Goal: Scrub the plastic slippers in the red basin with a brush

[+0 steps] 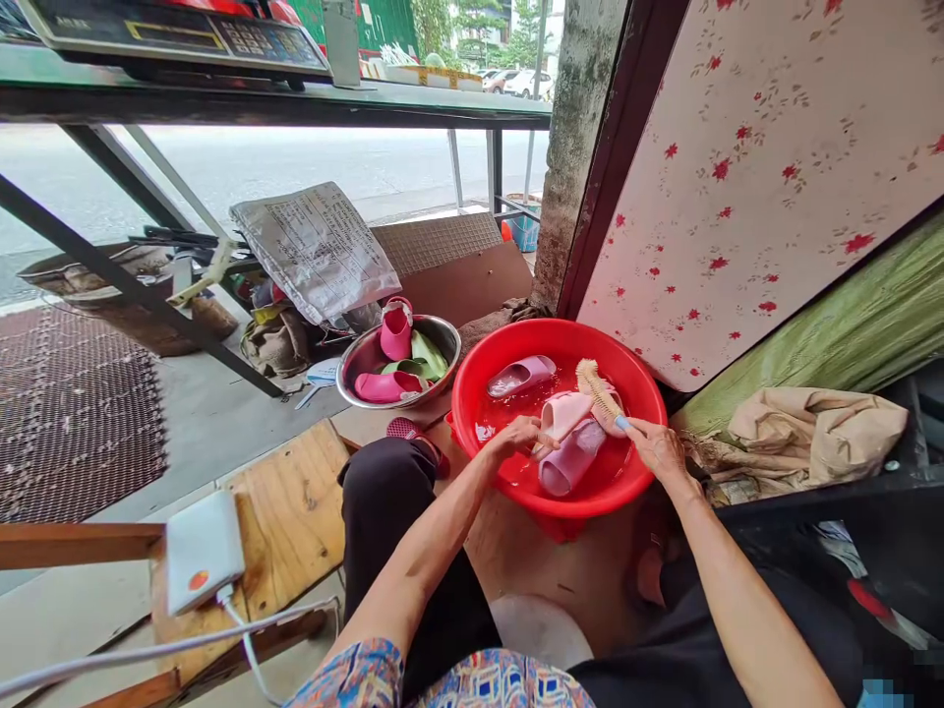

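Observation:
A red plastic basin (560, 332) of reddish water sits between my knees, and my left hand (516, 440) grips the edge of a pale pink slipper (562, 415) inside it. My right hand (658, 450) holds a scrubbing brush (599, 390) with a wooden back, its bristles against the slipper's far side. A lilac slipper (571, 457) lies under the pale one, partly in the water. Another pink slipper (521, 376) rests near the basin's far wall. To the left, a steel bowl (442, 339) holds pink slippers (396, 330) and green slippers (428, 354).
A floral-patterned panel (737, 197) rises right of the basin, above a beige cloth (818, 433). A wooden board (295, 521) with a white charger (203, 551) and cable lies at left. A paper sack (317, 251) and a shelf with a digital scale (177, 34) stand ahead.

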A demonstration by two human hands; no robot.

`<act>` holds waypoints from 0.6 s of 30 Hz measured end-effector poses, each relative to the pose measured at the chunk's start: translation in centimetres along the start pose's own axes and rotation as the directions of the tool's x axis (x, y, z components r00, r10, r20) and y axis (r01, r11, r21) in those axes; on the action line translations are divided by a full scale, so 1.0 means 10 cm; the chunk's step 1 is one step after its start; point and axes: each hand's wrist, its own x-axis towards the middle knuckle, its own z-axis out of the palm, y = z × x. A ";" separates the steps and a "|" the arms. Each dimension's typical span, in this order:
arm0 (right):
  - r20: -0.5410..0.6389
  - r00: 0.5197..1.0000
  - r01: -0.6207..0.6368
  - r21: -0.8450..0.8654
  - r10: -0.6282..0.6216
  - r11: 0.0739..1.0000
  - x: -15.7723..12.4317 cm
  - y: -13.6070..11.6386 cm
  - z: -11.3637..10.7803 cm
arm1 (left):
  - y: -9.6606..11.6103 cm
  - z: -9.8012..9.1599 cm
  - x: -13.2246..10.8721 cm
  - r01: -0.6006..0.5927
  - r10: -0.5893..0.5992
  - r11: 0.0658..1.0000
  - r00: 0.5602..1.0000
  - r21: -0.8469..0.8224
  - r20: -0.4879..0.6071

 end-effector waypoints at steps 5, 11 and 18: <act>0.268 0.948 -0.296 0.555 0.170 0.777 0.05 0.01 -0.06 | -0.01 0.02 0.01 0.039 0.037 0.964 0.960 -0.263 0.279; 0.488 0.855 -0.488 0.646 0.173 0.587 -0.15 -0.18 -0.03 | -0.02 0.02 0.05 0.009 0.191 0.865 0.919 -0.502 0.345; 0.554 0.825 -0.484 0.594 0.109 0.642 -0.42 -0.17 0.05 | -0.01 0.07 0.15 -0.069 0.102 0.833 0.994 -0.549 0.029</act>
